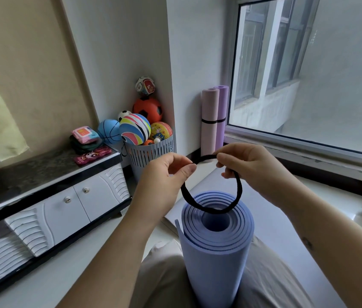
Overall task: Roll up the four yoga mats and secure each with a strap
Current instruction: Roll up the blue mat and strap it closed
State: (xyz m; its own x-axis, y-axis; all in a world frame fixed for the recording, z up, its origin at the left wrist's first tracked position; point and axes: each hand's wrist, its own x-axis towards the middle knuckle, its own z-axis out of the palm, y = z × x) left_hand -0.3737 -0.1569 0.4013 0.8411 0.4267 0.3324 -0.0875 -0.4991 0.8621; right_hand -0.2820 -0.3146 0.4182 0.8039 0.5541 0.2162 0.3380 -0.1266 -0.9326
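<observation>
Left hand (171, 172) and right hand (242, 165) pinch black elastic strap loop (211, 210), stretching it open just above upright blue rolled foam yoga mat (218, 258), ready to slip over.

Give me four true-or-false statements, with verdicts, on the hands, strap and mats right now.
1. The left hand and right hand both pinch the black strap loop. True.
2. The loop is already round the blue rolled mat. False: it is held over the mat's top end.
3. The pink rolled mat and purple rolled mat by the window each wear a strap. True.
4. The ball basket stands on the white cabinet. False: it stands on the floor beside it.
</observation>
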